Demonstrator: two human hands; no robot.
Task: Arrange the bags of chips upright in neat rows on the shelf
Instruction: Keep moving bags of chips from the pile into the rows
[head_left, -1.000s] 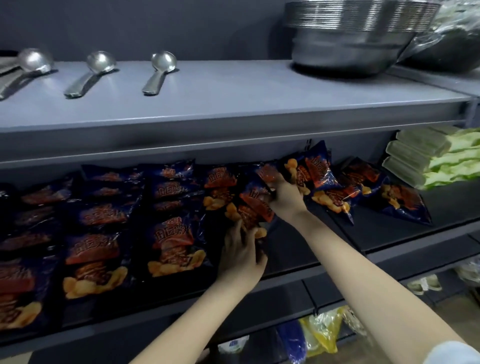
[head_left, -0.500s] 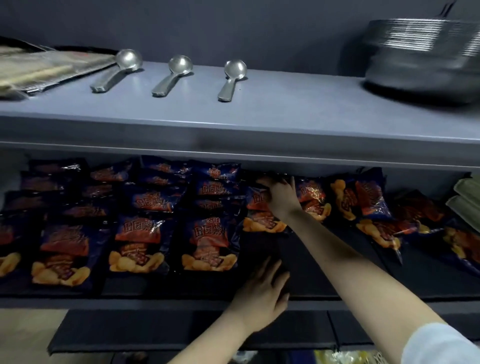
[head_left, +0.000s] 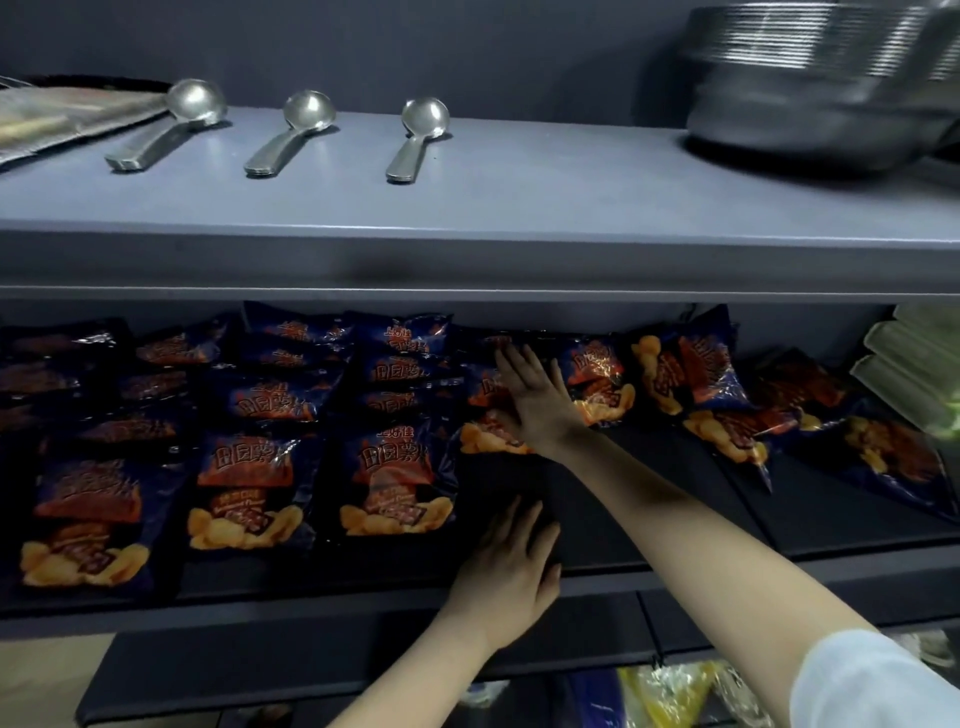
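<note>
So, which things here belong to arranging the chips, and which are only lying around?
Job: dark blue chip bags in rows; tumbled blue chip bags at right; dark lower shelf; right hand pressing one bag.
Lying about: three steel spoons; stacked steel bowls; pale green packs.

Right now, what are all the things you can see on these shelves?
upper shelf: one, grey, top
lower shelf: one, black, underneath
chip bags: many, overlapping, dark blue with red and orange print, lower shelf; rows at left, loose pile at right
spoons: three, silver, upper shelf, side by side
stack of bowls: one, silver, upper shelf, right end
flat packets: count unclear, tan-grey, upper shelf, left end
green packs: several, pale green, lower shelf, right end
plastic bags: count unclear, yellow and blue, below the lower shelf
white sleeve: one, white, right arm
left hand: one, flat at the lower shelf's front edge
right hand: one, flat on a chip bag mid-shelf
</note>
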